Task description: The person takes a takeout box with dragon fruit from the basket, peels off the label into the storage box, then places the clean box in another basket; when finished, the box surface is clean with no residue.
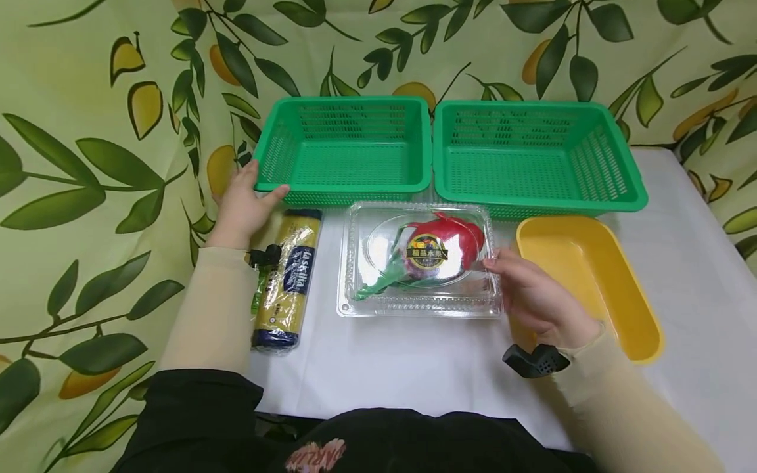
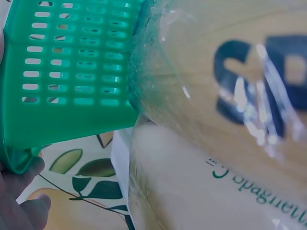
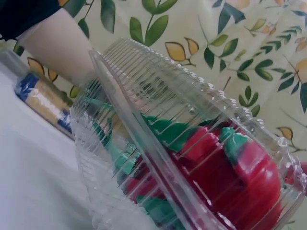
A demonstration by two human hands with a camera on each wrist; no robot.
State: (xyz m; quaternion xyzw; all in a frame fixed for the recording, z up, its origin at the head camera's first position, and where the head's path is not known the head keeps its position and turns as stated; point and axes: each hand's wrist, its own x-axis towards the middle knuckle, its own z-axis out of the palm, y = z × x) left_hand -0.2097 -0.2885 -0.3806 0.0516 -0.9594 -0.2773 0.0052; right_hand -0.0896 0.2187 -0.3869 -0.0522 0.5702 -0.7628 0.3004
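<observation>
My left hand (image 1: 242,207) grips the front left corner of the left green basket (image 1: 345,196), thumb at the front rim and fingers over the side. The left wrist view shows fingertips (image 2: 33,167) at the rim's underside. My right hand (image 1: 541,295) holds the right edge of a clear plastic clamshell box (image 1: 355,243), thumb on top. Inside that lidded box lies a red dragon fruit (image 1: 470,236) with green parts; a round label (image 1: 427,251) sits on the lid. In the right wrist view, the box (image 3: 129,120) appears close up and tilted.
Against the patterned cloth stands a second green basket (image 1: 532,205), right of the first. A yellow tub (image 1: 641,309) is beside my right hand. Spaghetti packs (image 1: 290,276) in yellow and blue wrapping lie near my left wrist. White cloth (image 1: 402,368) covers the table.
</observation>
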